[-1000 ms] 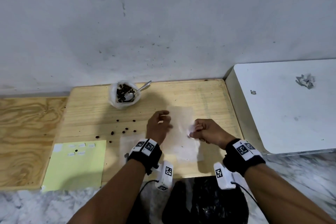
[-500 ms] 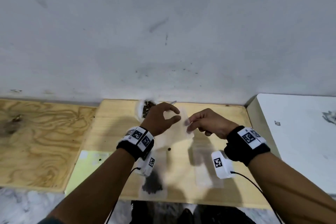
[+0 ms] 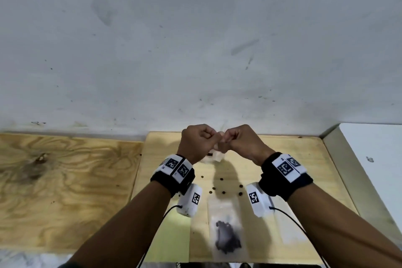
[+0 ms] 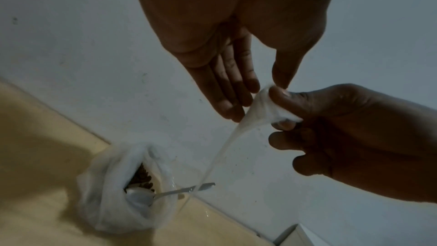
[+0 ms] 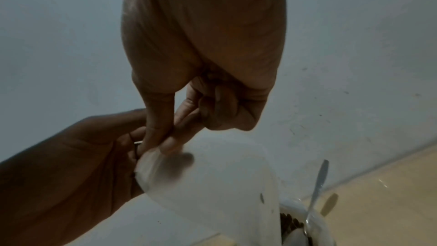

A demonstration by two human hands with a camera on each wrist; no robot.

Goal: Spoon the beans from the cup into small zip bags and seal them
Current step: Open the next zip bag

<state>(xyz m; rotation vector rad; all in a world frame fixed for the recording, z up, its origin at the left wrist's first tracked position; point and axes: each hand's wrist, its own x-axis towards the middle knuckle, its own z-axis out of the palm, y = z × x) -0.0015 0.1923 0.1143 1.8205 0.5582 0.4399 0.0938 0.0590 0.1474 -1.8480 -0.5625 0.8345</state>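
Observation:
Both hands are raised over the light wooden table, close together, holding a small clear zip bag by its top edge. My right hand pinches the bag's top between thumb and forefinger. My left hand pinches the same edge from the other side. The bag hangs down and looks empty. Beyond it stands the plastic-lined cup of dark beans, with a metal spoon in it. The head view hides most of the cup behind my hands.
A zip bag with beans in it lies near the table's front edge, and another flat bag lies to its right. Several loose beans dot the table. A plywood board lies left, a white surface right, the wall behind.
Both hands lifted the bag off the table and came together in front of the cup. The head view tilted up toward the wall.

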